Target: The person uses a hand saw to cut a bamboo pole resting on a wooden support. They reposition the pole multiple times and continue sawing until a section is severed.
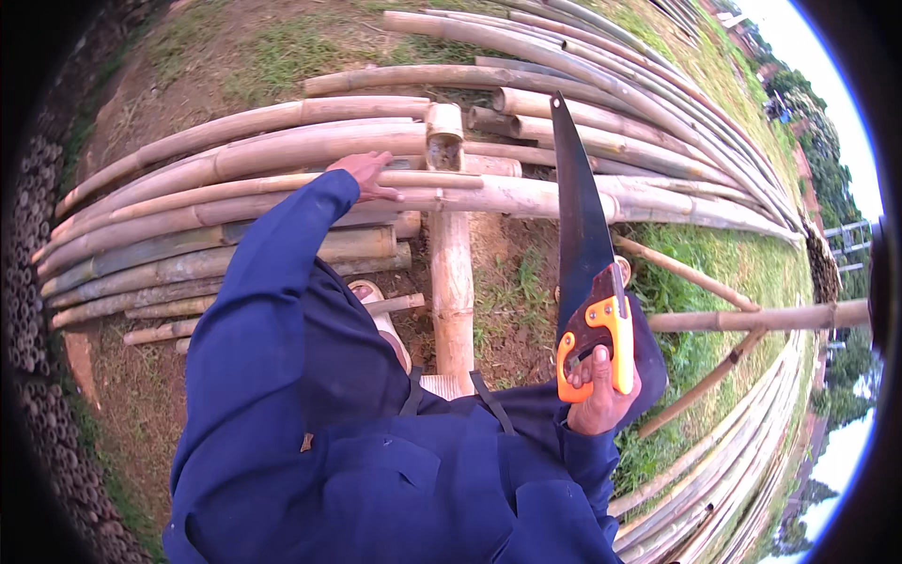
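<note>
My left hand (365, 176) lies palm down, fingers spread, across a thin bamboo pole (437, 179). That pole rests along a thicker pale pole (517, 195) running from left to right. My right hand (604, 402) is closed around the orange handle of a handsaw (584, 226). The saw stands nearly upright, its dark blade pointing away from me and overlapping the thicker pole in the picture; whether they touch I cannot tell. Between my legs is an upright bamboo post (452, 291), with a hollow notched top (443, 127) rising just beyond the poles.
Several bamboo poles (188, 246) lie side by side at left, and more (601, 70) stretch along the far right. A pole frame (761, 318) stands to my right, near another bundle (723, 461). Stacked bamboo ends (70, 461) line the left edge.
</note>
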`<state>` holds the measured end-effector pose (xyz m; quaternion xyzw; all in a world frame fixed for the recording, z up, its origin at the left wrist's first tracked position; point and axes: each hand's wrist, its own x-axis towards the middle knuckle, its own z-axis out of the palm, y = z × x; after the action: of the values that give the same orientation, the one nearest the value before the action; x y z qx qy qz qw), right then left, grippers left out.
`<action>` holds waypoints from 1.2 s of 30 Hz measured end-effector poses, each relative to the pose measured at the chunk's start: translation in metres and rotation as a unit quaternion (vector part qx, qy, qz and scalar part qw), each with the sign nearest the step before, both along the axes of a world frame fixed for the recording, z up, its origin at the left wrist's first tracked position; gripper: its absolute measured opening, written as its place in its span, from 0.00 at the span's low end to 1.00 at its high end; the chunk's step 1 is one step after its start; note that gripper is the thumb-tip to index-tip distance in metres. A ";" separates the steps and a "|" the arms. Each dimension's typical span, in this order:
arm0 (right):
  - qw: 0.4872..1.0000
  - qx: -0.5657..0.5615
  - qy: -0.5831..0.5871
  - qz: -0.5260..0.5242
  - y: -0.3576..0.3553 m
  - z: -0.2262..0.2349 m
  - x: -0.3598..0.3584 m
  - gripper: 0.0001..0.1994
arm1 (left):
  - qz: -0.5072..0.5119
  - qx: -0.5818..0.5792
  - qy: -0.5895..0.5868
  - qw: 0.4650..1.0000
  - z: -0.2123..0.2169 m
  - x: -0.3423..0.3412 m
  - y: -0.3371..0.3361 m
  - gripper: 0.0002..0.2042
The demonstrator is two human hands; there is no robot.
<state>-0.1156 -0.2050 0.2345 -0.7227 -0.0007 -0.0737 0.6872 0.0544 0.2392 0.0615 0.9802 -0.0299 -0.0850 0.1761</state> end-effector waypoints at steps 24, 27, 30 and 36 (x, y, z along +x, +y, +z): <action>0.999 0.017 -0.010 -0.039 -0.039 -0.089 0.069 0.11 | -0.010 0.107 -0.006 0.994 0.069 -0.044 -0.039 0.42; 0.998 0.038 -0.002 -0.056 -0.042 -0.086 0.068 0.11 | 0.001 0.105 0.006 0.995 0.053 -0.045 -0.043 0.42; 0.996 0.042 -0.012 -0.078 -0.039 -0.076 0.065 0.12 | 0.033 0.111 -0.026 0.993 0.043 -0.040 -0.048 0.42; 0.994 0.053 -0.027 -0.093 -0.064 -0.092 0.074 0.09 | 0.084 0.127 -0.094 0.984 0.041 -0.026 -0.051 0.43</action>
<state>-0.0416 -0.2687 0.1423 -0.6800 0.0522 -0.1566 0.7144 0.0289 0.1885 0.1026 0.9973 0.0467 0.0196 0.0526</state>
